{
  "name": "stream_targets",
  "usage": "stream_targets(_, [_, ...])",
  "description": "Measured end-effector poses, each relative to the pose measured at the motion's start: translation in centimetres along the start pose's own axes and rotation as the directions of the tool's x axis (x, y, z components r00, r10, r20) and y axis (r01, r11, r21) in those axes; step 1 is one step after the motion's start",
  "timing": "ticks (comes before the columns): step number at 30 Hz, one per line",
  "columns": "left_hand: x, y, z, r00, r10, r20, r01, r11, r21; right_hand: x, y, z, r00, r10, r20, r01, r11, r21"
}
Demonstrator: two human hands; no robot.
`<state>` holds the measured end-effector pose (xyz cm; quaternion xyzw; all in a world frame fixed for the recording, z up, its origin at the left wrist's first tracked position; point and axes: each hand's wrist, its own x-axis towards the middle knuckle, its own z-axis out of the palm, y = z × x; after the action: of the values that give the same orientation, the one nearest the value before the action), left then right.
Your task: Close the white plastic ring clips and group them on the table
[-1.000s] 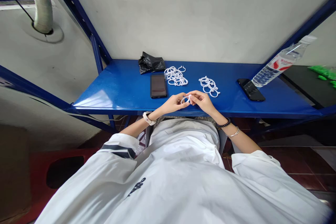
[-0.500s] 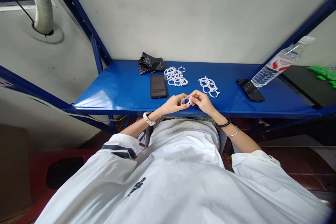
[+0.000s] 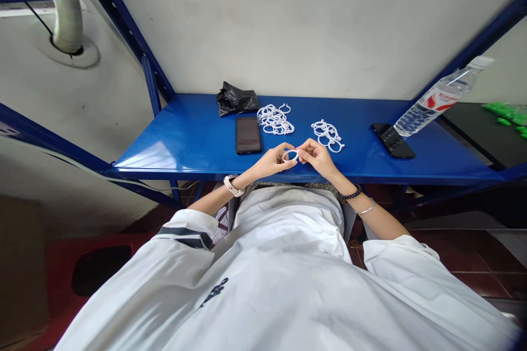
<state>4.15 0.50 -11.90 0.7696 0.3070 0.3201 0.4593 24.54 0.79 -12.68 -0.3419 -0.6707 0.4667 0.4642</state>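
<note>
A white plastic ring [image 3: 290, 160] is held between my two hands, over the front edge of the blue table [image 3: 193, 137]. My left hand [image 3: 272, 162] pinches its left side with thumb and fingers. At its right side, the fingertips of my right hand [image 3: 314, 154] are closed on it and partly hide where the ring's ends meet. Beyond my left hand lies a pile of white plastic rings [image 3: 275, 120], some with small knobs. A smaller group of white rings [image 3: 328, 136] lies just past my right hand.
A black phone-like device [image 3: 248, 136] lies left of the larger pile, with a crumpled black plastic bag [image 3: 236, 100] behind it. To the right are a black phone [image 3: 393, 141] and a water bottle [image 3: 442, 97]. Blue metal posts [image 3: 135, 27] frame the table; a wall stands behind.
The ring between my hands has tilted, so that its loop shows rounder and fuller. My right fingers have shifted slightly upward on it. The things on the table have stayed put.
</note>
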Motion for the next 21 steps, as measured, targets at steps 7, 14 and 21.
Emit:
stream_targets(7, [0.02,-0.04,0.11,1.0,0.01,-0.018,-0.011,0.999,-0.046,0.05,-0.05,0.12,0.999,0.04,0.004,-0.04,0.999,0.031])
stream_targets(14, [-0.01,-0.09,0.09,0.999,0.026,-0.026,-0.028,0.998,-0.063,-0.04,-0.07,0.01,0.999,0.028,0.021,-0.029,0.999,0.038])
stream_targets(21, [-0.06,0.1,0.02,1.0,-0.011,-0.009,0.011,0.999,-0.034,-0.12,-0.27,0.14,1.0,0.029,-0.003,-0.029,0.999,0.019])
